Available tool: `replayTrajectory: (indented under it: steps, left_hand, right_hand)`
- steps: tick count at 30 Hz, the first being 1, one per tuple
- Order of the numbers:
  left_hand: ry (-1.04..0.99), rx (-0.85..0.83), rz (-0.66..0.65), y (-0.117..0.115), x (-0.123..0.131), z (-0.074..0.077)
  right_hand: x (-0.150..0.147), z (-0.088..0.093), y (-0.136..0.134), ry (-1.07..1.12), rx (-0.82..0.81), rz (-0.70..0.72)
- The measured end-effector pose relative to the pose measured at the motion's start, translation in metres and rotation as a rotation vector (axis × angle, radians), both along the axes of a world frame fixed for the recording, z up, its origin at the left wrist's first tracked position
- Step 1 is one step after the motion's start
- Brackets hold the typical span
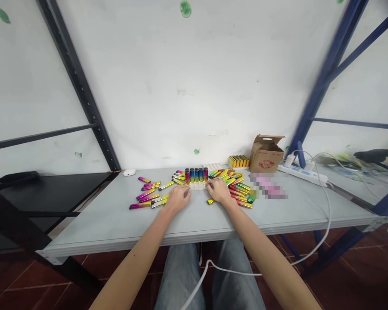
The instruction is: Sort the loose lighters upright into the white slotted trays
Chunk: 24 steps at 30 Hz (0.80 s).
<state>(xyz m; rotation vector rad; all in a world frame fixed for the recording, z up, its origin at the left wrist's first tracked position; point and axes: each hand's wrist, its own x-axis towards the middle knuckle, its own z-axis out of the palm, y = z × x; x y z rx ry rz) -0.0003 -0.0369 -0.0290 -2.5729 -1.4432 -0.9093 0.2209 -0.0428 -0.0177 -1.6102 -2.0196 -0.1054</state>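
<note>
Colourful sticks upright in white tray, long axis vertical.

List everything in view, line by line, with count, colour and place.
table: one, grey, centre
loose gradient sticks: dozens, pink-yellow-green, scattered either side of the hands
upright sticks: about five, dark gradient, in a white tray
yellow sticks: one batch, back of table
cardboard box: one, brown, open, back right
power strip: one, white, far right
white cable: one, off the right edge
left hand: on the table by the tray
right hand: at the tray's right end
</note>
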Motion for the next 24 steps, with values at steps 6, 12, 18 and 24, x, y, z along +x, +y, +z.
replayTrajectory:
  steps: [6,12,18,24]
  left_hand:
    - [-0.041,0.026,-0.008,-0.001,0.000,-0.001]
    - [-0.229,0.109,0.174,0.020,-0.029,0.017]
    - [-0.056,-0.113,0.523,0.046,-0.087,0.030]
    - [0.000,-0.261,0.601,0.051,-0.107,0.013]
  right_hand:
    - [-0.001,0.000,-0.001,-0.011,-0.018,-0.015]
    - [0.000,-0.003,0.002,0.022,-0.025,-0.004]
    - [-0.002,-0.001,0.004,0.048,-0.051,-0.023]
    - [-0.003,-0.001,0.005,0.042,-0.047,-0.040]
